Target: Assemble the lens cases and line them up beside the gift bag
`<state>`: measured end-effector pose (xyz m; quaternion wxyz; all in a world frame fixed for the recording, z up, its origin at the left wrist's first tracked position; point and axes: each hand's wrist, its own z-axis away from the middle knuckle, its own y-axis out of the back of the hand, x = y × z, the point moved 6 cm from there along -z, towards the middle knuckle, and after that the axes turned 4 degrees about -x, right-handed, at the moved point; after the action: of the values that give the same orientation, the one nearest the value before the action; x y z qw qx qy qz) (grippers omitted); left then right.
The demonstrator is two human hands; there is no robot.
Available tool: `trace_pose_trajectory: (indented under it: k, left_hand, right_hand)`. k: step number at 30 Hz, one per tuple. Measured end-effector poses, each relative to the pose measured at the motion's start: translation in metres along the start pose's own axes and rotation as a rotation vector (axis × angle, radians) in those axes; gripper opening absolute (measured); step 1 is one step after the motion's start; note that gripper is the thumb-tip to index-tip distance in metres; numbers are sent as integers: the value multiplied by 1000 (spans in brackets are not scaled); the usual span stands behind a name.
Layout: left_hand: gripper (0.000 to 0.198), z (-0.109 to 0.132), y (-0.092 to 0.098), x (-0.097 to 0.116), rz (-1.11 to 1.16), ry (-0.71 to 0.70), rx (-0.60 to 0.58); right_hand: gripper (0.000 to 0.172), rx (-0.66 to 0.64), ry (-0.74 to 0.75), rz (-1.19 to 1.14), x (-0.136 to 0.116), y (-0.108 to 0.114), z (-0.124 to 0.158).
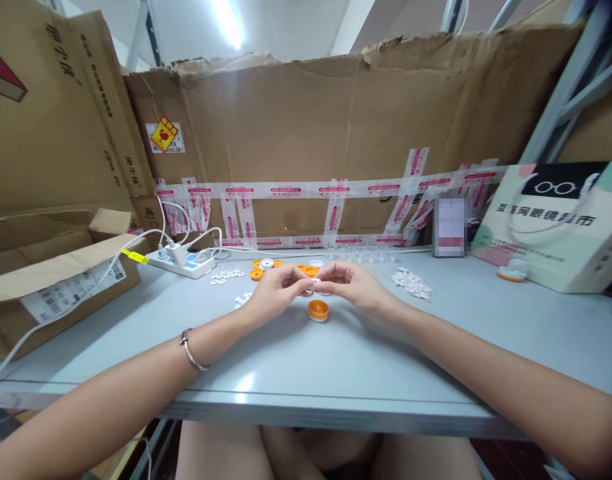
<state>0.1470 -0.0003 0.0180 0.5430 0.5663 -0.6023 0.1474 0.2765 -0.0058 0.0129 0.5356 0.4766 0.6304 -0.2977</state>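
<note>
In the head view, we have both hands together at the middle of the frame. The left hand and the right hand are each closed in a pinch, thumb against fingers, on a small white piece; the fingers hide much of it, so we cannot tell its full shape. Just below, an orange cup with a white base sits on the bench.

We judge the white piece to be light, stiff plastic, likely to slip from a loose pinch — best taken by its rim with the fingertips. The cup looks light and rigid too, and its outer wall offers the surest hold.

For moving, we have most room in the lower middle of the frame, down to the bench's front edge. Upward is tighter: orange rings lie close behind the left hand, clear cups line the cardboard, and a white pile lies near the right hand.
</note>
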Motion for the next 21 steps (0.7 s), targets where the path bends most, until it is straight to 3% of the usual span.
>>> trace_pose_trajectory:
  k: [5,8,12,21]
  left_hand:
    - [43,1,-6,-6,-166,31,-119]
    - [51,4,-13,-8,-332,6,-209]
    - [39,5,-18,-11,-391,-28,-239]
    - [28,5,-19,-12,-324,-38,-263]
  right_hand:
    - [24,117,-40,121,-2,17,0]
    - [22,23,-31,196,-3,13,0]
    - [18,-100,28,296,-3,3,0]
    - [16,-104,129,496,-6,0,2]
